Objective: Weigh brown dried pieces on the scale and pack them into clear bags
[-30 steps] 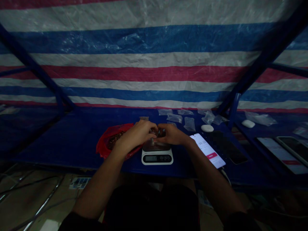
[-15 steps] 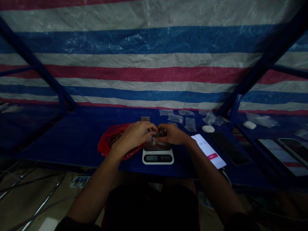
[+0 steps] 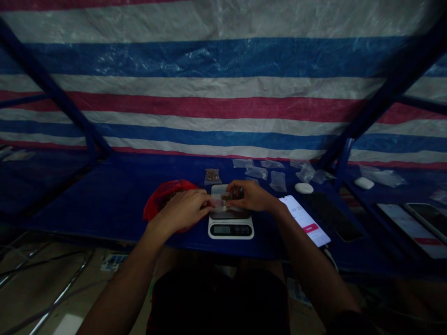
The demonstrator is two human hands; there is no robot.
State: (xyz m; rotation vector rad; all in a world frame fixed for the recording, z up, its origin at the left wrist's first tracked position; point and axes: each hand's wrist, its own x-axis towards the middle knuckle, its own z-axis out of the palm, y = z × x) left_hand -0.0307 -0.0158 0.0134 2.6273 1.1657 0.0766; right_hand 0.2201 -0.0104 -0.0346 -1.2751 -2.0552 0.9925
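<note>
Both hands meet over a small kitchen scale (image 3: 231,225) on the blue tabletop (image 3: 111,195). The right hand (image 3: 252,196) pinches a little clear bag (image 3: 220,195); the left hand (image 3: 183,211) touches its edge. A red bag (image 3: 164,195) lies just beside.

Both forearms reached forward, converging. Left hand (image 3: 183,211) lay knuckles up, fingers curled, thumb toward the right hand (image 3: 249,196), whose fingertips were pinched together.

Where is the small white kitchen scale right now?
In the head view, the small white digital scale sits at the blue table's near edge, under both hands, between the red plastic bag and the lit phone.
</note>
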